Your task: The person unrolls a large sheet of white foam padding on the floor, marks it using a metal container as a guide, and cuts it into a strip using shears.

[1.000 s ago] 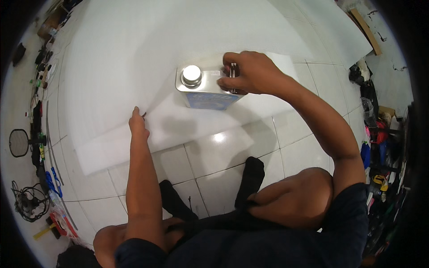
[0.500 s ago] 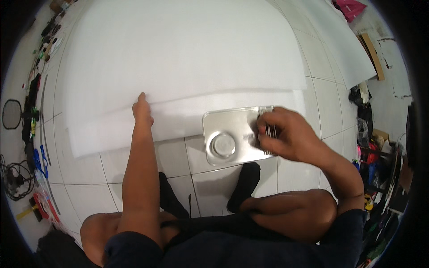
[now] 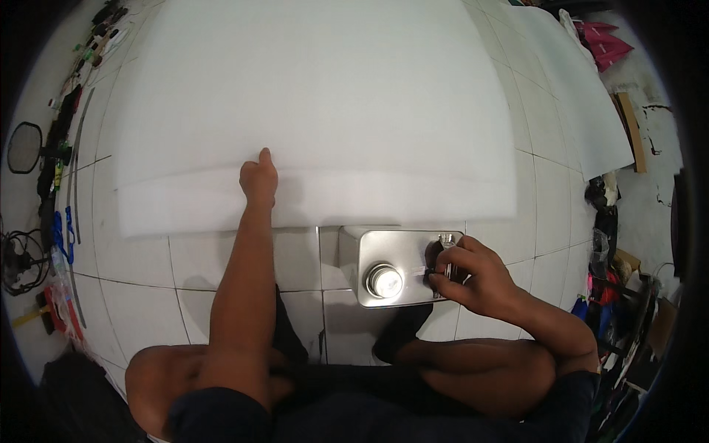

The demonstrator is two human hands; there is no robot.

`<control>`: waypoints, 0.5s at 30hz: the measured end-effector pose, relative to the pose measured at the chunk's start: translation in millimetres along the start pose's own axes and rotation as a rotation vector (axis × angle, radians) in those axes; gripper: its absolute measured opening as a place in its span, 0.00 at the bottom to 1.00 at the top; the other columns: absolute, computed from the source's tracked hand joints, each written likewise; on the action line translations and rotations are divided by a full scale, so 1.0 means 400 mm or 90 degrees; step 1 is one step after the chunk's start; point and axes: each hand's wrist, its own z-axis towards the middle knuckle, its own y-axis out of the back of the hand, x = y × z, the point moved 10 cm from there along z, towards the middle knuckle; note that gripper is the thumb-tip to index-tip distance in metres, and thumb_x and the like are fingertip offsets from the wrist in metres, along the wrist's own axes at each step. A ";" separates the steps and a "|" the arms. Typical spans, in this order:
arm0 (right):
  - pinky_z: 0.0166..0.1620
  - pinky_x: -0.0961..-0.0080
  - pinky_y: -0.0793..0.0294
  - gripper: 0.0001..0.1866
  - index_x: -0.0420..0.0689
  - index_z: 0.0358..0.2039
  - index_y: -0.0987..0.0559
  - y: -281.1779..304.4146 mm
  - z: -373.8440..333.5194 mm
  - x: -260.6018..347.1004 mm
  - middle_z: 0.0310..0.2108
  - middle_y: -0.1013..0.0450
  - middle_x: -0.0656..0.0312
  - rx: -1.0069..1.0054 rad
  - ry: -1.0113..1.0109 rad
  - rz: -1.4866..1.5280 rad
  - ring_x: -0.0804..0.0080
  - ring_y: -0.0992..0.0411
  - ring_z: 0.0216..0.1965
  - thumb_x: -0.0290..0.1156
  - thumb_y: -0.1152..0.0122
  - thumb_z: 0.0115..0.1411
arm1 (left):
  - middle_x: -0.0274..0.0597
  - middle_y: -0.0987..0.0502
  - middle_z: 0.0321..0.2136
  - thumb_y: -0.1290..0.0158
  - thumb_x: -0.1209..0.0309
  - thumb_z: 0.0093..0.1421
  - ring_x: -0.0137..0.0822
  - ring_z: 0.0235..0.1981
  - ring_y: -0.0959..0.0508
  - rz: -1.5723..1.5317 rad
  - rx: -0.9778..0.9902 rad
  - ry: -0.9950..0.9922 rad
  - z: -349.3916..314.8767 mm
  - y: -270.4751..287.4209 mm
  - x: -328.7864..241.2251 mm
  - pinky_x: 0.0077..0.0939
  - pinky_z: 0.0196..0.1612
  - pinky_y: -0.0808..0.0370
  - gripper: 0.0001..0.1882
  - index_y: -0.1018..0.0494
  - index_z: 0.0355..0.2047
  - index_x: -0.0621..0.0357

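Observation:
A silver rectangular metal can (image 3: 406,251) with a round screw cap (image 3: 384,280) hangs in front of me, right of centre. My right hand (image 3: 476,277) is closed round the handle on its top, and the fingers partly hide that handle. Over the near part of a large white sheet (image 3: 317,96), my left hand (image 3: 259,181) points away from me, one finger stretched out and the others curled in. Nothing shows in it. Whether it touches the sheet I cannot tell. Along the sheet's near side runs a faint crease.
White floor tiles (image 3: 251,258) surround the sheet. Another pale sheet (image 3: 569,96) lies at the right, near a pink bag (image 3: 605,44). Clutter lines both walls, with blue-handled scissors (image 3: 64,235) and a black mesh racket (image 3: 26,148) at the left. My feet are below the can.
The can in my right hand has come nearer to me and tilted, so its side shows. My left hand has shifted right. The sheet's near part lies flatter; my view has also moved.

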 end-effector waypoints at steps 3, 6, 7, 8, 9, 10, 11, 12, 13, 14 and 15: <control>0.39 0.66 0.24 0.15 0.47 0.42 0.23 -0.015 -0.005 -0.007 0.37 0.29 0.55 0.066 0.030 0.030 0.58 0.24 0.35 0.37 0.34 0.57 | 0.53 0.26 0.23 0.48 0.52 0.61 0.44 0.26 0.27 0.033 0.004 -0.041 -0.001 -0.019 0.006 0.44 0.30 0.29 0.28 0.31 0.20 0.70; 0.41 0.64 0.24 0.21 0.50 0.51 0.24 0.012 -0.015 0.013 0.42 0.27 0.54 0.158 0.058 -0.012 0.59 0.23 0.37 0.39 0.35 0.58 | 0.53 0.26 0.20 0.47 0.53 0.61 0.48 0.24 0.26 0.064 -0.028 -0.112 0.003 -0.043 0.010 0.45 0.33 0.29 0.29 0.31 0.19 0.72; 0.43 0.64 0.24 0.24 0.51 0.55 0.26 0.039 -0.005 0.056 0.46 0.26 0.54 0.201 0.086 -0.038 0.60 0.23 0.39 0.41 0.35 0.58 | 0.53 0.25 0.20 0.47 0.51 0.62 0.49 0.25 0.25 0.075 -0.071 -0.198 0.069 -0.012 0.042 0.45 0.34 0.28 0.30 0.29 0.22 0.73; 0.44 0.64 0.24 0.25 0.51 0.55 0.25 0.067 -0.020 0.030 0.46 0.24 0.53 0.187 0.158 -0.083 0.60 0.23 0.41 0.41 0.35 0.58 | 0.56 0.25 0.23 0.47 0.51 0.62 0.49 0.27 0.25 0.060 -0.020 -0.142 0.072 -0.059 0.076 0.44 0.35 0.27 0.30 0.29 0.28 0.75; 0.44 0.64 0.24 0.23 0.50 0.54 0.24 0.087 0.022 0.071 0.46 0.23 0.54 0.266 0.177 -0.026 0.61 0.23 0.40 0.41 0.35 0.58 | 0.58 0.25 0.29 0.47 0.52 0.62 0.46 0.32 0.25 0.121 -0.143 -0.183 0.209 0.083 0.131 0.42 0.38 0.27 0.29 0.30 0.32 0.75; 0.43 0.66 0.23 0.22 0.50 0.52 0.22 0.130 0.025 -0.032 0.47 0.23 0.57 0.261 0.100 0.028 0.65 0.23 0.40 0.40 0.34 0.57 | 0.56 0.25 0.32 0.46 0.52 0.62 0.43 0.33 0.26 0.079 -0.058 -0.133 0.129 -0.024 0.150 0.40 0.39 0.28 0.28 0.31 0.33 0.75; 0.40 0.70 0.23 0.18 0.46 0.48 0.21 0.220 0.036 -0.142 0.42 0.22 0.59 0.169 0.055 0.034 0.71 0.24 0.38 0.38 0.35 0.59 | 0.54 0.26 0.36 0.46 0.52 0.62 0.39 0.34 0.28 0.044 0.001 -0.088 0.043 -0.065 0.129 0.38 0.39 0.28 0.28 0.32 0.33 0.74; 0.36 0.75 0.24 0.14 0.41 0.43 0.21 0.343 0.064 -0.186 0.36 0.23 0.61 0.021 0.066 0.167 0.74 0.26 0.32 0.37 0.38 0.61 | 0.53 0.25 0.30 0.46 0.52 0.62 0.40 0.29 0.28 0.025 -0.097 -0.147 0.064 -0.008 0.127 0.39 0.36 0.28 0.28 0.31 0.29 0.74; 0.32 0.78 0.25 0.13 0.38 0.38 0.23 0.466 0.067 -0.261 0.30 0.25 0.62 -0.207 -0.001 0.150 0.76 0.28 0.27 0.36 0.42 0.63 | 0.52 0.25 0.27 0.46 0.53 0.62 0.41 0.28 0.28 0.056 -0.068 -0.156 0.042 -0.011 0.116 0.41 0.36 0.28 0.28 0.31 0.26 0.74; 0.29 0.77 0.27 0.14 0.39 0.38 0.23 0.558 0.052 -0.389 0.27 0.27 0.63 -0.383 -0.089 0.114 0.76 0.29 0.24 0.39 0.41 0.64 | 0.51 0.24 0.24 0.46 0.53 0.62 0.43 0.26 0.28 0.086 -0.037 -0.167 0.013 -0.017 0.095 0.42 0.35 0.29 0.29 0.30 0.23 0.75; 0.28 0.77 0.27 0.15 0.39 0.37 0.23 0.607 0.051 -0.527 0.27 0.27 0.62 -0.467 -0.145 0.147 0.76 0.29 0.24 0.40 0.40 0.63 | 0.51 0.25 0.21 0.46 0.54 0.62 0.42 0.25 0.28 0.088 -0.077 -0.194 0.020 0.004 0.100 0.43 0.34 0.29 0.29 0.30 0.19 0.75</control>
